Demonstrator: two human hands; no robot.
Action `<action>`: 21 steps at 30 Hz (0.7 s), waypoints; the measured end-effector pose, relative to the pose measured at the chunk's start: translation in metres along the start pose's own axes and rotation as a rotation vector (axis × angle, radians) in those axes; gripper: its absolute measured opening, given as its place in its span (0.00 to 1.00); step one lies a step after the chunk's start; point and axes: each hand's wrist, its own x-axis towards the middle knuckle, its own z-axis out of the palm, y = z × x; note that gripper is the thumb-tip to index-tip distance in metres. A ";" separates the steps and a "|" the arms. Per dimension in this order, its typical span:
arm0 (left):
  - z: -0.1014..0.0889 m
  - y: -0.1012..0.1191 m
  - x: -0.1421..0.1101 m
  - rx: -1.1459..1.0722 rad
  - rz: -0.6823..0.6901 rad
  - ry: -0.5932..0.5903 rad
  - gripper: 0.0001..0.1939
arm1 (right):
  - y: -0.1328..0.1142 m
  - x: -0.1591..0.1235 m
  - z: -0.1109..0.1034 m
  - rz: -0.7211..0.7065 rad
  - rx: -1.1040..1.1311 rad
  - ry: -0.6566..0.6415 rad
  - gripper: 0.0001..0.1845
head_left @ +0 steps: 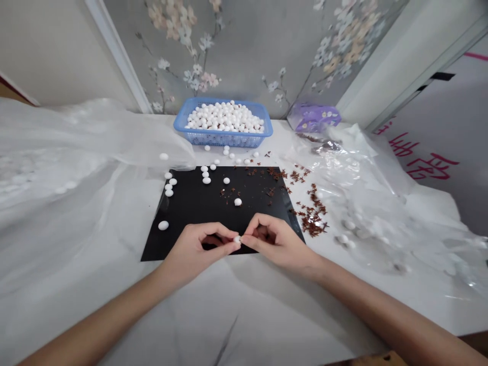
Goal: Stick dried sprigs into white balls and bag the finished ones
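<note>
My left hand point(200, 246) and my right hand point(276, 241) meet over the near edge of a black mat point(213, 213). Both pinch one small white ball point(237, 239) between their fingertips. The other fingers of each hand are curled in. Several more white balls lie loose on the mat, one of them point(238, 202) just beyond my hands. Reddish-brown bits point(312, 218) are scattered over the mat's right side and the table beside it.
A blue basket point(223, 136) full of white balls stands at the back by the flowered wall. A purple packet point(312, 118) lies to its right. Crumpled clear plastic sheets point(362, 178) cover the white table at left and right.
</note>
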 end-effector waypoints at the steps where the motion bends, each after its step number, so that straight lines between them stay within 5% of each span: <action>1: -0.001 -0.001 0.001 0.093 0.074 0.040 0.07 | -0.002 0.000 -0.006 -0.025 -0.049 0.021 0.13; 5: -0.013 -0.006 0.005 0.458 0.369 0.225 0.07 | -0.008 -0.003 -0.051 -0.065 -0.407 0.191 0.07; 9: -0.028 -0.005 0.009 0.715 0.411 0.256 0.12 | -0.006 -0.008 -0.095 0.035 -0.777 0.240 0.04; 12: -0.044 0.002 0.005 0.871 0.271 0.298 0.24 | -0.001 -0.009 -0.104 0.038 -0.822 0.191 0.04; 15: -0.066 0.005 -0.004 0.955 -0.036 0.415 0.36 | 0.002 -0.007 -0.098 0.108 -0.697 0.131 0.04; 18: -0.085 -0.001 -0.014 0.892 -0.241 0.296 0.25 | 0.004 -0.006 -0.093 0.140 -0.618 0.108 0.05; 21: -0.091 -0.012 -0.021 0.658 -0.243 0.191 0.13 | 0.002 -0.005 -0.091 0.105 -0.652 0.132 0.07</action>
